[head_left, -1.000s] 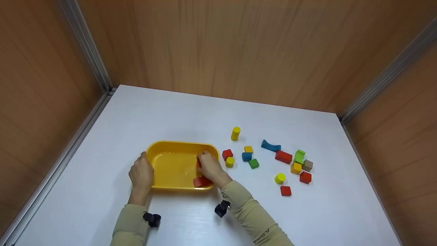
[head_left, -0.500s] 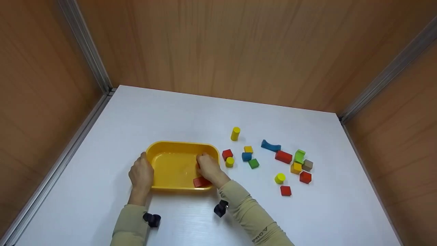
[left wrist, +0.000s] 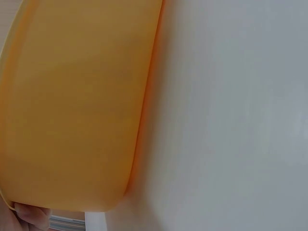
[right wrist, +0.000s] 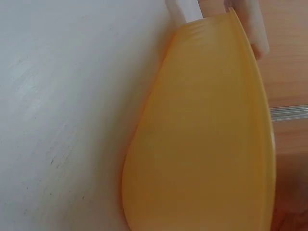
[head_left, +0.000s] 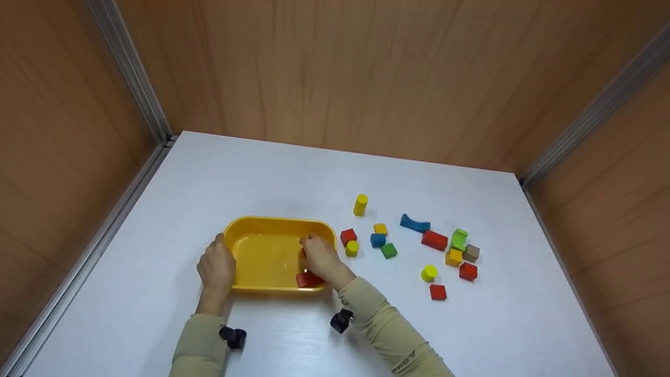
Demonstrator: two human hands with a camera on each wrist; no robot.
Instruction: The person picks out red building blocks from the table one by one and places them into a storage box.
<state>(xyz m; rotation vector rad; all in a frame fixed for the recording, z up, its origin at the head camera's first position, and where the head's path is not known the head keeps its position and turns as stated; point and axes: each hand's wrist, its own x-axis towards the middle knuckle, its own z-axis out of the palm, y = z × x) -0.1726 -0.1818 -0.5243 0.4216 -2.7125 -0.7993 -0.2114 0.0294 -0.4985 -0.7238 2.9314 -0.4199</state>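
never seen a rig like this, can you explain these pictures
There's no machine, just a person's left hand and right hand. The wide picture comes from a head-worn camera looking down. Two close-ups, from small black wrist cameras, show mostly a yellow tray and the white table. On the table, toy blocks in several colours are scattered right of the tray. The left hand grips the tray. The right hand, inside it, seems to pinch a red piece, mostly hidden; a red block lies nearby in the tray.

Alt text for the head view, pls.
A person's left hand grips a yellow tray on a white table; the right hand is inside it, beside a red block. Other colored blocks are scattered to the right.
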